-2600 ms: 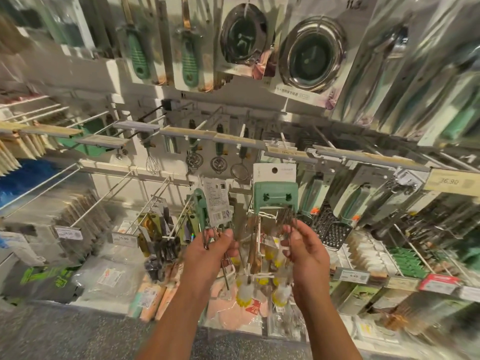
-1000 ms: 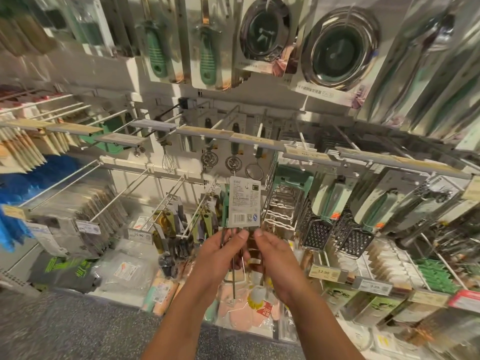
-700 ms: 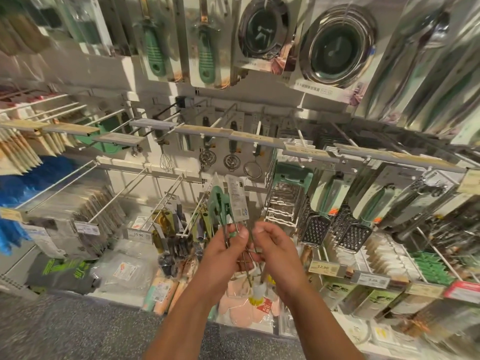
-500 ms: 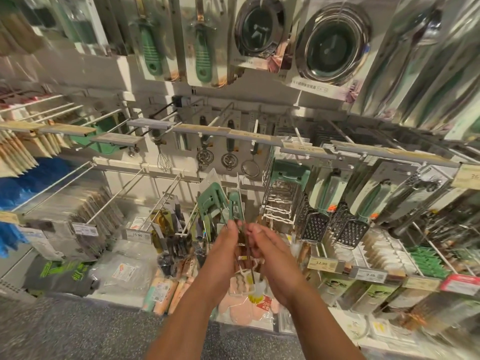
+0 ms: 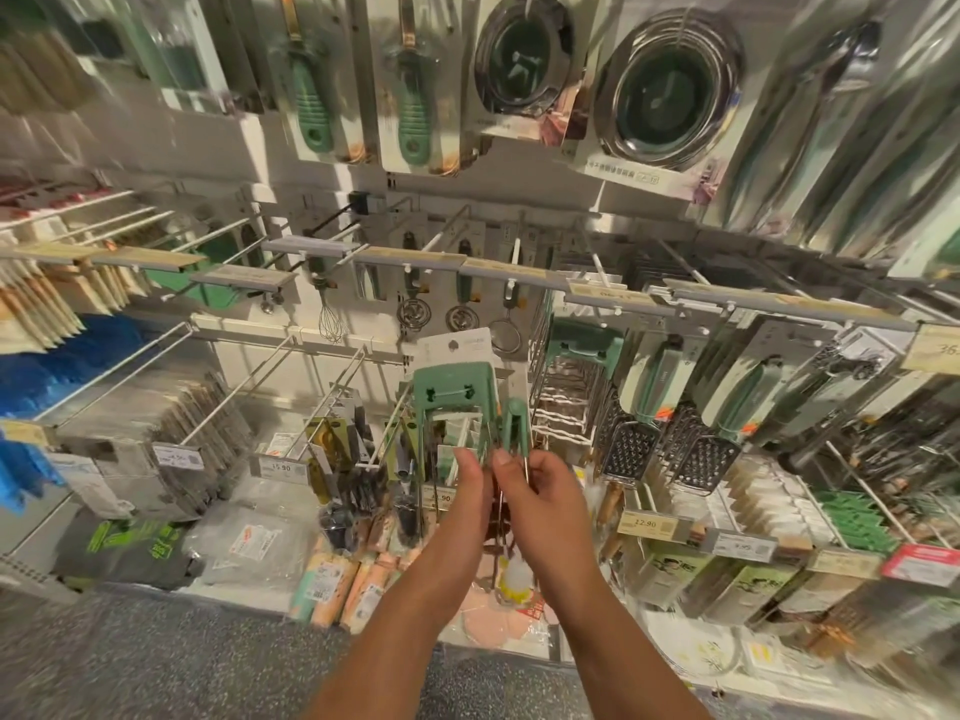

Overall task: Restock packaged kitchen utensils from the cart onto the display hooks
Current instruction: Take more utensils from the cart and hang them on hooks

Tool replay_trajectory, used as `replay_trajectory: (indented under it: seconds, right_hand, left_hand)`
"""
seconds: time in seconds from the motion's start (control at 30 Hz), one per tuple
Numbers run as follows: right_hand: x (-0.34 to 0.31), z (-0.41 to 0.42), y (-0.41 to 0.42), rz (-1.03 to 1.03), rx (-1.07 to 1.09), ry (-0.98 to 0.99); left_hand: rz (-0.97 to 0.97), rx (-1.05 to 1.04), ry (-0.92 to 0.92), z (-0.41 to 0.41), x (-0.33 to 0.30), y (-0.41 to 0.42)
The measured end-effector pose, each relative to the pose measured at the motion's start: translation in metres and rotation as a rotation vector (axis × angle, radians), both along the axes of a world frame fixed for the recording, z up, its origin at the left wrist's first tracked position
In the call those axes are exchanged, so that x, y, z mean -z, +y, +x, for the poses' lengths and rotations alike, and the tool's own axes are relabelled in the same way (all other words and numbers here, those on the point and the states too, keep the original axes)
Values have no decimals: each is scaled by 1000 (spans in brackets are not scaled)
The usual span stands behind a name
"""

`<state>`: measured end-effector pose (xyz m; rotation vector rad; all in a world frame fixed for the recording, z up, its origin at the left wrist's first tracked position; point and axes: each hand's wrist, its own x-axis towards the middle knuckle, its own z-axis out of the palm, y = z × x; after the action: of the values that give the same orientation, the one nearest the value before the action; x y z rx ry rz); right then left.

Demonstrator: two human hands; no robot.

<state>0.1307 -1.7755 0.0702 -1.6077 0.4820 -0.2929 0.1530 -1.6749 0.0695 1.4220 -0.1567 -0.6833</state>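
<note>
Hands, left hand (image 5: 470, 485) and right hand (image 5: 540, 491), pinch green-handled utensils (image 5: 454, 394) beside "12.90" tag (image 5: 645, 524).

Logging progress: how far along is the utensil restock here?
Done: the hook on the right already carries a row of green-handled wire utensils. In hand: left hand and right hand both grip two more packaged utensils, not yet hooked. Left: hang these. The cart is out of view, so remaining stock is unknown.

Single head-worn wide-angle view, facing forward and slightly down at a display wall (image 5: 249, 148) close ahead, hooks (image 5: 332, 392) mid-frame, floor (image 5: 156, 662) lower left, forearms entering from the bottom edge
</note>
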Motion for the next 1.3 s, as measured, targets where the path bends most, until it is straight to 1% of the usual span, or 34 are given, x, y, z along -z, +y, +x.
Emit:
replay_trajectory:
  seconds: [0.07,0.17,0.23,0.37,0.43,0.53,0.6,0.67,0.8,0.87,1.0,1.1,1.17,1.3]
  right_hand:
    - [3,1,-5,-91,63,-14]
    - [6,1,-9,-127,54,-28]
    - [10,1,-12,-80,38,-21]
    - [11,-2,-22,-22,45,-51]
    - [9,-5,-30,0,64,-58]
    - [9,-7,-44,97,109,-41]
    - [5,-9,-51,159,128,-31]
    - [0,-11,-56,229,110,-27]
    - [-2,-13,-59,275,77,24]
    - [-3,-15,-59,233,74,34]
    - [-2,-19,-62,29,21,-58]
    - [-1,-22,-66,-103,28,-70]
    - [0,-25,-70,-149,15,-60]
    - [4,-31,-77,-200,-34,-7]
  left_hand:
    - [6,-4,8,1,3,-1]
    - [-5,-48,12,1,3,-6]
    - [2,-104,26,1,1,-11]
    - [34,-295,-34,6,6,-11]
    - [59,-373,-36,9,7,-8]
    - [80,-452,-35,13,10,-4]
    - [77,-472,-40,14,9,-3]
    - [74,-448,-37,14,6,-4]
    - [73,-368,-23,9,-1,-8]
    - [94,-344,-29,6,-1,-11]
    - [87,-340,-47,3,-5,-13]
    - [75,-351,-65,0,-9,-16]
    - [62,-352,-76,-1,-13,-17]
    - [-30,-350,-80,3,-17,-20]
